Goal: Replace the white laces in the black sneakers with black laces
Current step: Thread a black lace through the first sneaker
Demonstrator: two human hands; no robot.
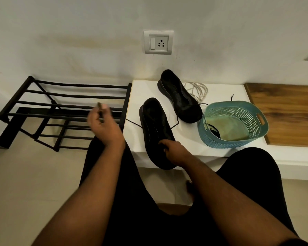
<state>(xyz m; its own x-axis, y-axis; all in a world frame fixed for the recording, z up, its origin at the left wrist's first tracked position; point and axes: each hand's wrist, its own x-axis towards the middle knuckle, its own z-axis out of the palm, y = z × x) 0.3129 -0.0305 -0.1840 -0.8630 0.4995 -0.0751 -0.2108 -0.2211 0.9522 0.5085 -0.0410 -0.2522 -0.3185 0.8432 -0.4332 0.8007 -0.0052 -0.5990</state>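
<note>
the left hand (103,125) is raised over the black metal shoe rack (60,112), blurred, its fingers curled and pinching one end of a black lace (133,123) that runs taut from the fingertips to the near black sneaker (155,125). the right hand (174,153) grips that sneaker at its near end, fingers curled over the upper, holding it on the front edge of the white counter (220,93). the lace's other end loops out to the right of the sneaker's eyelets. the far black sneaker (180,96) lies on the counter beyond, with no lace in its eyelets that can be made out. the white laces (197,89) sit in a loose heap just beside it, against the wall. a teal perforated basket (252,119) stands to the right, touching the far sneaker's toe, with a cloth and something dark inside. a wooden board (288,110) lies further right.
</note>
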